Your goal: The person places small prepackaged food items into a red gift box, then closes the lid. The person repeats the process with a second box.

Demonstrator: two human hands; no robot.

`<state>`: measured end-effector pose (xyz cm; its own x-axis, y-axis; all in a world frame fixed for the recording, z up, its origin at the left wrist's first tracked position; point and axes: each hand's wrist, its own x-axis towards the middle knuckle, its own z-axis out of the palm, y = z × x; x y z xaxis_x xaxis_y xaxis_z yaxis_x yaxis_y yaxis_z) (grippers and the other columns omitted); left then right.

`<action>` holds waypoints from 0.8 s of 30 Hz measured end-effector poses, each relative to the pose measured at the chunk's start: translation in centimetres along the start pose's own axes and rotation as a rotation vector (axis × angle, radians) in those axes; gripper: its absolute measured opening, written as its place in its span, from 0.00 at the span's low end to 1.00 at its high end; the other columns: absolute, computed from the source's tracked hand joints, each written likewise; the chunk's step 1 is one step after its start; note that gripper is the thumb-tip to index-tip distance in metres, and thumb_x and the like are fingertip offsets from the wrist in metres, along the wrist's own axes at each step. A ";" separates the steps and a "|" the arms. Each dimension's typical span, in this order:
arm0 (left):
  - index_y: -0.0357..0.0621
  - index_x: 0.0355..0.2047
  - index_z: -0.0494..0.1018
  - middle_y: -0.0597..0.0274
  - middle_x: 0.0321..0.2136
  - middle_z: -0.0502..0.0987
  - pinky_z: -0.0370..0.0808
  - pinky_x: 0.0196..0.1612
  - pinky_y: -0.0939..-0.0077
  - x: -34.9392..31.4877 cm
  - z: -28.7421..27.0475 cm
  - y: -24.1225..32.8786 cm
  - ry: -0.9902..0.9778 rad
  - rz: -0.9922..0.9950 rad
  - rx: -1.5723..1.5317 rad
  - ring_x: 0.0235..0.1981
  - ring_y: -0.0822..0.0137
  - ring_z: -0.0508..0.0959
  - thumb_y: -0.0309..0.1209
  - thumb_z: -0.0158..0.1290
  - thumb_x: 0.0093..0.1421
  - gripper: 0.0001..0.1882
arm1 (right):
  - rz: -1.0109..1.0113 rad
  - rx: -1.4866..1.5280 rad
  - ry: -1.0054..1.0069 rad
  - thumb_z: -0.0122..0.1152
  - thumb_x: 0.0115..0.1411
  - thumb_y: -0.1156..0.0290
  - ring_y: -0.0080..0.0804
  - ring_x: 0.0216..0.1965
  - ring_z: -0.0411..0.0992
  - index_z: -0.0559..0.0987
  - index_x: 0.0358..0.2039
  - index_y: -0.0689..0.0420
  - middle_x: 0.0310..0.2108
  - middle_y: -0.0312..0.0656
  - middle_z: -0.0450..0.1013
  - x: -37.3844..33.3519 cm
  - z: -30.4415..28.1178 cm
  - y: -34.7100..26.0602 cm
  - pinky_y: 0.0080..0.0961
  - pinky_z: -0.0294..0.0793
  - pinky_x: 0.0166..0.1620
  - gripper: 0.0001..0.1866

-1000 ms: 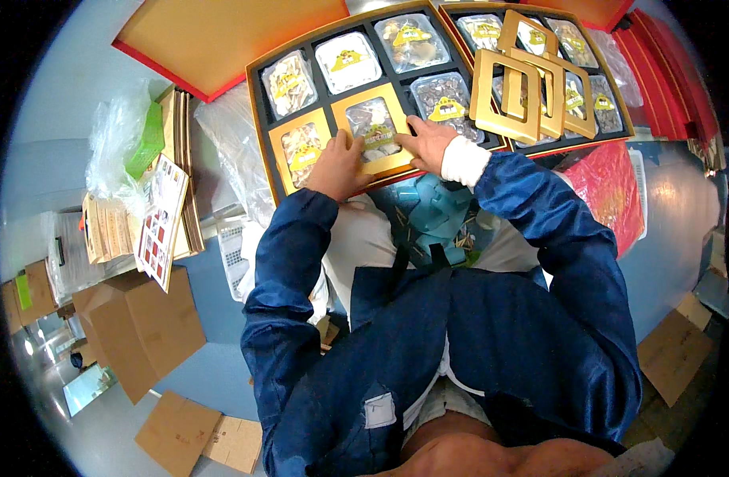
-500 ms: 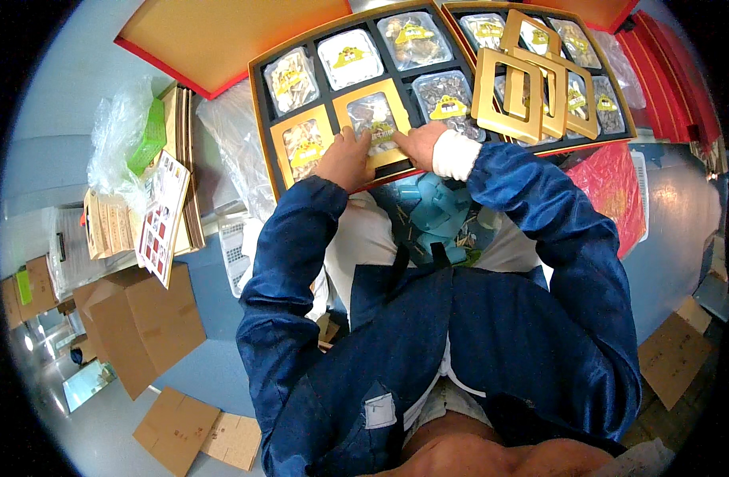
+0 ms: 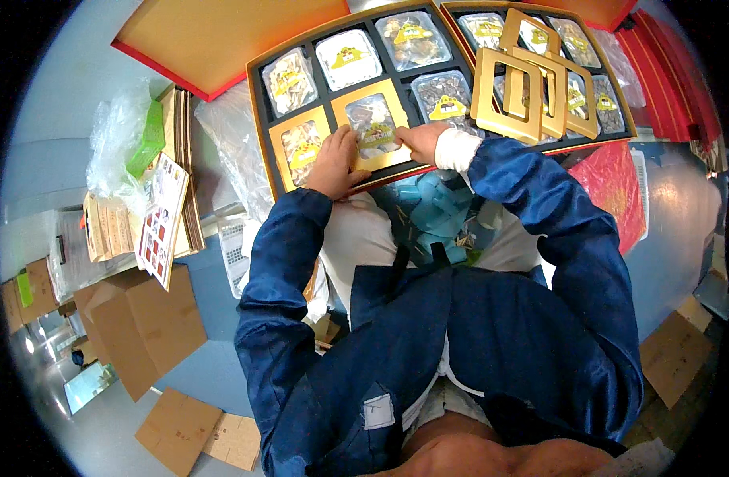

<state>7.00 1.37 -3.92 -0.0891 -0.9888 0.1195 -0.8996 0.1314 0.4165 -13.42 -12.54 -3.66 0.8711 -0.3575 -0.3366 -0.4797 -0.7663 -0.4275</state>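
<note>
A gift box (image 3: 261, 151) with black compartments lies open in front of me, holding clear packs of dried food with yellow labels. In its near middle compartment a gold card frame (image 3: 347, 106) surrounds one pack (image 3: 374, 125). My left hand (image 3: 332, 165) rests at this frame's lower left corner, fingers flat and thumb apart. At the frame's right edge my right hand (image 3: 422, 144) has curled fingers pressed against it. Another gold frame (image 3: 281, 139) sits around the near left pack (image 3: 304, 151). Beside my right hand, the near right pack (image 3: 442, 97) has no frame.
A second open box (image 3: 619, 137) adjoins on the right, with several loose gold frames (image 3: 507, 89) piled on its packs. The gold-lined lid (image 3: 229, 36) stands behind. Left are plastic wrap (image 3: 118, 135) and printed sheets (image 3: 164, 222); a blue bag (image 3: 440, 211) sits below the box.
My left hand has drawn back slightly left, its thumb now spread away from the frame. The frame lies flatter in its compartment. My right hand stays at its right edge.
</note>
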 end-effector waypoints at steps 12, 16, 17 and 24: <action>0.40 0.24 0.73 0.54 0.33 0.71 0.70 0.43 0.64 -2.4 0.4 -1.4 0.030 0.104 -0.173 0.38 0.52 0.70 0.25 0.57 0.47 0.04 | -0.049 -0.170 0.367 0.50 0.56 0.72 0.43 0.56 0.62 0.75 0.45 0.56 0.51 0.45 0.67 1.1 -0.1 1.9 0.39 0.61 0.57 0.15; 0.42 0.22 0.74 0.55 0.32 0.72 0.70 0.43 0.65 -1.5 0.5 -1.7 -0.074 0.082 -0.070 0.37 0.52 0.70 0.26 0.56 0.46 0.02 | -0.090 -0.263 0.463 0.46 0.58 0.70 0.43 0.61 0.57 0.75 0.44 0.57 0.56 0.45 0.64 1.2 1.0 2.4 0.42 0.56 0.61 0.15; 0.42 0.21 0.75 0.56 0.31 0.72 0.70 0.43 0.65 -1.6 0.6 -1.8 -0.075 0.081 -0.053 0.37 0.53 0.70 0.26 0.56 0.46 0.02 | -0.110 -0.262 0.492 0.45 0.59 0.70 0.43 0.62 0.55 0.75 0.44 0.57 0.57 0.45 0.63 1.4 1.3 2.6 0.43 0.54 0.62 0.15; 0.45 0.19 0.74 0.57 0.29 0.72 0.70 0.40 0.64 -1.4 0.9 -1.2 -0.067 0.044 0.020 0.36 0.53 0.71 0.26 0.56 0.45 0.01 | -0.106 -0.353 0.440 0.40 0.61 0.70 0.43 0.63 0.54 0.66 0.53 0.59 0.60 0.48 0.59 1.6 2.3 2.7 0.42 0.53 0.63 0.20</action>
<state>7.79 2.55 -5.39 -0.1564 -0.9847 0.0768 -0.9026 0.1741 0.3938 -13.56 -13.96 -7.26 0.9104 -0.4001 0.1056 -0.3893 -0.9147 -0.1087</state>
